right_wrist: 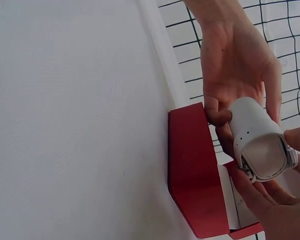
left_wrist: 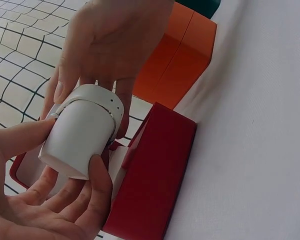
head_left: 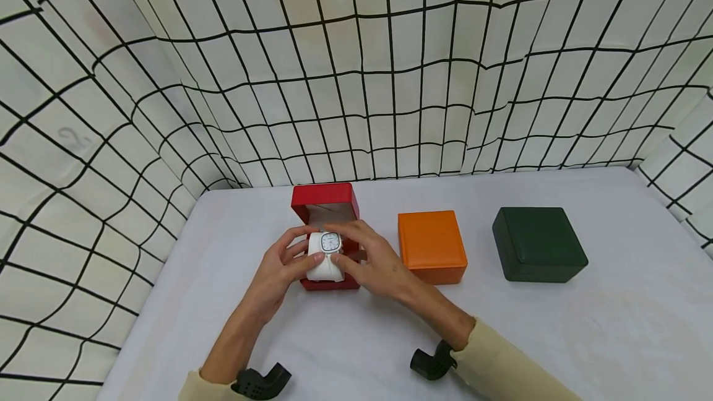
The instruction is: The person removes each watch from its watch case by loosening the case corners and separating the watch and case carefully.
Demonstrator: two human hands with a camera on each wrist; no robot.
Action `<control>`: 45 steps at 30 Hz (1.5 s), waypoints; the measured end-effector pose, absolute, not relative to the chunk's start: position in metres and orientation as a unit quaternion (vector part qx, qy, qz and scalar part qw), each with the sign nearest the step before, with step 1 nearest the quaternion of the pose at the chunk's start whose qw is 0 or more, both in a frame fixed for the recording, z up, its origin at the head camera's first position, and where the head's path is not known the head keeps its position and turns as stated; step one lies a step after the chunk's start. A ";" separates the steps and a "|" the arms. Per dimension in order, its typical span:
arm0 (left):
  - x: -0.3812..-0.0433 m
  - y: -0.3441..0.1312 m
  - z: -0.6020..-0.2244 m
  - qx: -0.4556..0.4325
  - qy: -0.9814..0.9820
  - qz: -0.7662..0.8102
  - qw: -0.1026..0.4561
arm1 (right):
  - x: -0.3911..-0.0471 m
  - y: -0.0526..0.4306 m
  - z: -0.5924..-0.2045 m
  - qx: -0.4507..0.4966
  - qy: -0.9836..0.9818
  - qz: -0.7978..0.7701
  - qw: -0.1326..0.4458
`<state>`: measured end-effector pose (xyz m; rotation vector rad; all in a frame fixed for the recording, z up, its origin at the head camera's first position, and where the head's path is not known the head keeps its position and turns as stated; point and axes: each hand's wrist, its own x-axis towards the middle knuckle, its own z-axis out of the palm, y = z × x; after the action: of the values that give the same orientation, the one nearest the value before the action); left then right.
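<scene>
A white wristwatch [head_left: 331, 241] with a squarish dial is wrapped around a white watch cushion [left_wrist: 82, 132]. My left hand [head_left: 278, 270] grips the cushion's bare end between thumb and fingers. From the other side, my right hand [head_left: 380, 260] pinches the watch and its strap at the opposite end. Both are held right over the red watch box [head_left: 325, 197], whose lid stands open behind the hands. In the right wrist view, the strap's holes and buckle [right_wrist: 247, 170] face the front wall of the box. Much of the box's inside is hidden by the hands.
To the right stand a closed orange box [head_left: 431, 243] and, farther over, a closed dark green box [head_left: 539, 245]. A white cloth [head_left: 367, 351] covers the table. Black wire grid [head_left: 392, 98] over white sheeting rises along the back and sides.
</scene>
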<state>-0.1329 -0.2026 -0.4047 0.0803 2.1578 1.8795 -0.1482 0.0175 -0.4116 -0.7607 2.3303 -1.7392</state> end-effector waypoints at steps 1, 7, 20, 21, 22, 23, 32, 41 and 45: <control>-0.133 -0.202 -0.405 0.027 0.746 0.650 0.139 | -0.148 0.017 -0.412 -0.251 0.773 -0.578 0.064; -0.134 -0.201 -0.404 0.027 0.749 0.648 0.137 | -0.147 0.016 -0.413 -0.245 0.774 -0.582 0.038; -0.135 -0.198 -0.404 0.031 0.750 0.648 0.131 | -0.146 0.016 -0.414 -0.245 0.777 -0.579 -0.003; -0.135 -0.198 -0.404 0.031 0.750 0.648 0.130 | -0.145 0.016 -0.414 -0.245 0.778 -0.579 -0.007; -0.135 -0.197 -0.404 0.030 0.751 0.647 0.129 | -0.145 0.016 -0.414 -0.243 0.779 -0.578 -0.010; -0.135 -0.197 -0.404 0.029 0.751 0.647 0.128 | -0.145 0.016 -0.414 -0.241 0.781 -0.577 -0.013; -0.134 -0.197 -0.406 0.019 0.751 0.649 0.122 | -0.144 0.016 -0.414 -0.218 0.792 -0.569 -0.023; -0.133 -0.197 -0.405 0.016 0.753 0.648 0.114 | -0.142 0.014 -0.411 -0.210 0.784 -0.583 -0.033; -0.133 -0.198 -0.405 0.013 0.753 0.648 0.114 | -0.142 0.013 -0.410 -0.196 0.782 -0.591 -0.024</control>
<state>-0.1332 -0.1976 -0.4050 0.0391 2.2071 1.9013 -0.1417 0.0131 -0.4098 -0.6263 2.4957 -1.8856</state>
